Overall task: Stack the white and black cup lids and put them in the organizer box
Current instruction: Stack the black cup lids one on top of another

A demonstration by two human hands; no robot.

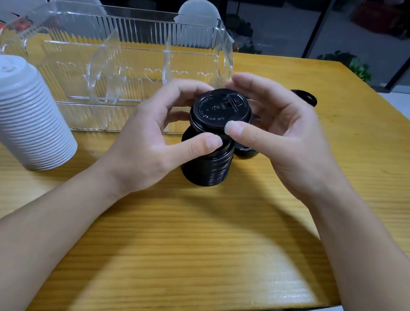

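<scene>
So the right hand [273, 138] and left hand [148, 143] are both pinching the top black lid [219, 110], which is sitting a bit tilted right over the black stack [207, 160] on the desk [188, 243], so it's basically needing to go straight down.

Clear ribbed plastic organizer box [121, 72]: upright, open, inner dividers visible, no lids inside.

Tall stack of white plastic cup lids [20, 112]: standing in front of box's left end, leaning slightly, touching nothing else.

Stack of black plastic cup lids [206, 166]: upright just before box's front wall, right half.

Single black round lid [221, 110]: tilted atop black stack.

Loose black lids [305, 98], [244, 152]: right of box, beside black stack.
</scene>
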